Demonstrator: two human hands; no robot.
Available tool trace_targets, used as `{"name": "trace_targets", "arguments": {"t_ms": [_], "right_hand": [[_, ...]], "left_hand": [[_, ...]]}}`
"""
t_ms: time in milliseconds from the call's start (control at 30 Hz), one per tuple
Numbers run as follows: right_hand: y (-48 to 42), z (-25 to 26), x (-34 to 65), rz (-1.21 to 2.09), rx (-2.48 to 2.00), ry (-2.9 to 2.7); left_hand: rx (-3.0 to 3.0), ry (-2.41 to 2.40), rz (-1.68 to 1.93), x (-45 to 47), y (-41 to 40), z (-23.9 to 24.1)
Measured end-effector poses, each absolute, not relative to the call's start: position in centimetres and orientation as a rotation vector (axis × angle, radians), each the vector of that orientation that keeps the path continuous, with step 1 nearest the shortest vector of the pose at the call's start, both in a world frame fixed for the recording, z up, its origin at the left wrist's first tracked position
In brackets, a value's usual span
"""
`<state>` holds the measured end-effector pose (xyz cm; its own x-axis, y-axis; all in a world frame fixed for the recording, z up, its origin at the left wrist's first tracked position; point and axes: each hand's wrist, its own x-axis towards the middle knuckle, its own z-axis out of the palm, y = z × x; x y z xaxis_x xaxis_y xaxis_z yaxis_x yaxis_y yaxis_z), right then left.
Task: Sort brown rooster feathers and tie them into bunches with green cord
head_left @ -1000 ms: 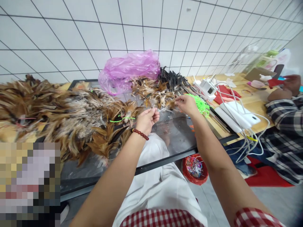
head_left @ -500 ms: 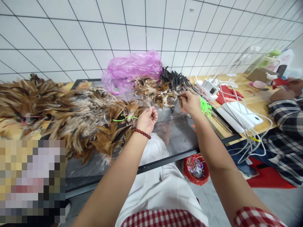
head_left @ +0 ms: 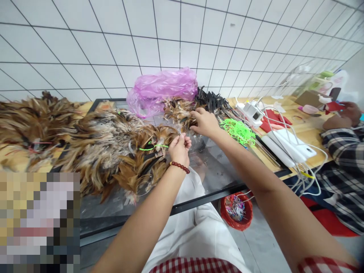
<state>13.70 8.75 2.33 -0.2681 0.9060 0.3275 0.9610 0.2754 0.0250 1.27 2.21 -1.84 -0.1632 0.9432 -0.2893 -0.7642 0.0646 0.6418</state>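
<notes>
My left hand (head_left: 180, 151), with a dark red bead bracelet (head_left: 179, 167) at the wrist, is closed in a pinch over the dark tabletop. What its fingertips hold, if anything, is too small to make out. My right hand (head_left: 205, 123) reaches over a small pile of brown feathers (head_left: 178, 110), thumb and fingers apart, touching or just above it. Left of my left hand lies a large heap of brown and pale feathers (head_left: 105, 132) with a bright green cord (head_left: 153, 146) on it. Black feathers (head_left: 212, 100) lie behind my right hand.
A pink plastic bag (head_left: 165, 89) rests against the tiled wall. Green string (head_left: 239, 131), a white power strip (head_left: 251, 112) and cables lie to the right. Below the table edge stands a red bin (head_left: 236, 212). At far right a co-worker's hands (head_left: 345, 115) hold something red.
My right hand has moved left, from beside the black feathers to the small brown pile, its fingers now spread. The green string is more exposed. My left hand stays pinched in nearly the same place.
</notes>
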Motion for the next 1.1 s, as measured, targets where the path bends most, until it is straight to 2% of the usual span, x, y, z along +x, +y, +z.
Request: {"name": "trace_targets", "arguments": {"t_ms": [200,500,700,867,1100], "right_hand": [[11.5,1.8,10.3,-0.355,-1.879,-2.500],[6.2,2.3,17.2,-0.537,-1.733,-2.660],[2.8,2.5,21.0,-0.312,-1.736,-2.290],[3.8,1.2,19.7,-0.219,-1.586,-1.997],[5.2,-1.3,18.1,-0.280,-1.565,-2.152]], "left_hand": [[0.260,0.838,1.543,1.2,2.2,-1.9],[0.248,0.828,1.540,1.4,2.4,-2.0],[0.294,0.812,1.539,1.4,2.4,-2.1],[0.313,0.823,1.538,1.4,2.4,-2.2],[0.353,0.813,1.545,1.6,2.4,-2.6]]}}
